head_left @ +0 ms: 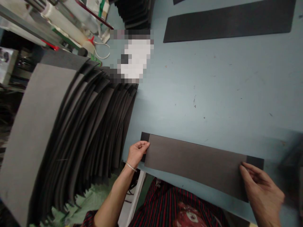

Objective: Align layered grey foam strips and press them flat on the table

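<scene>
A long grey-brown sheet lies over a slightly longer black strip, whose dark ends show past it on both sides. Near the table's front edge, my left hand pinches the sheet's left end between thumb and fingers. At the opposite end, my right hand grips the lower right part of the same sheet, thumb on top. Whether the black strip is pinched along with it, I cannot tell.
A tall fanned stack of dark sheets stands along the table's left edge. Another black strip lies farther back on the blue-grey table. Bottles and a pixelated white patch are at upper left.
</scene>
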Demonstrator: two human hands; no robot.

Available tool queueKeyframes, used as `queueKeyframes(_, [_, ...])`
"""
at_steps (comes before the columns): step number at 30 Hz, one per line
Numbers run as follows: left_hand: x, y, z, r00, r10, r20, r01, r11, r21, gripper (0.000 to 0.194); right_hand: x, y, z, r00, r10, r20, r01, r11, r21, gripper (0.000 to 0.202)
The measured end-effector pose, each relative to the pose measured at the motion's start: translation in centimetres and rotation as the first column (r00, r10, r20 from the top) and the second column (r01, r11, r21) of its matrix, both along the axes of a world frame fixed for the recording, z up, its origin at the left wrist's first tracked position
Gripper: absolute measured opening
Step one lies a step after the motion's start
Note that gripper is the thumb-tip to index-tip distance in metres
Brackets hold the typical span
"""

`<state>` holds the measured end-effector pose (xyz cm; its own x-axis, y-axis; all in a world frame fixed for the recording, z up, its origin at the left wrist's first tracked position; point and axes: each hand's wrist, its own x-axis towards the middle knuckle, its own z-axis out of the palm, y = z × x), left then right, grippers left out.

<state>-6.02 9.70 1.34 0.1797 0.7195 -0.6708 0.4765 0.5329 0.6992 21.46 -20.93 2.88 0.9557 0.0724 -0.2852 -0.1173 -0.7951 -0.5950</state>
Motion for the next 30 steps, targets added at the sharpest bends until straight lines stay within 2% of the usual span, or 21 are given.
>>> queueKeyframes(3, [-0.1, -0.1, 0.3, 1.000, -0.002, 0.000, 0.002, 1.000, -0.002, 0.039, 0.0, 0.2, 0.3, 1.000, -0.002, -0.002, 0.002, 1.000, -0.017, 0.048])
queueKeyframes(8, [-0.6, -0.5, 2.3, 1.000, 0.004, 0.030, -0.004, 1.000, -0.011, 0.036, 0.1, 0.0, 0.0, 1.000, 0.009, 0.013, -0.009, 1.000, -0.016, 0.048])
queueKeyframes(10, [-0.7, -0.5, 2.7, 0.999, 0.018, 0.040, -0.017, 1.000, -0.017, 0.035, 0.1, -0.1, -0.1, 1.000, 0.005, 0.010, -0.005, 1.000, -0.011, 0.048])
queueKeyframes(19, [0.1, -0.2, 0.4, 0.998, 0.052, 0.032, -0.051, 0.999, -0.010, 0.038, 0.1, 0.0, 0.0, 1.000, 0.014, 0.016, -0.014, 1.000, -0.024, 0.051])
queueKeyframes(30, [0.4, 0.0, -0.2, 0.999, 0.001, -0.041, 0.001, 0.999, 0.043, 0.041, 0.1, 0.3, 0.1, 1.000, -0.010, 0.017, 0.011, 1.000, -0.003, 0.052])
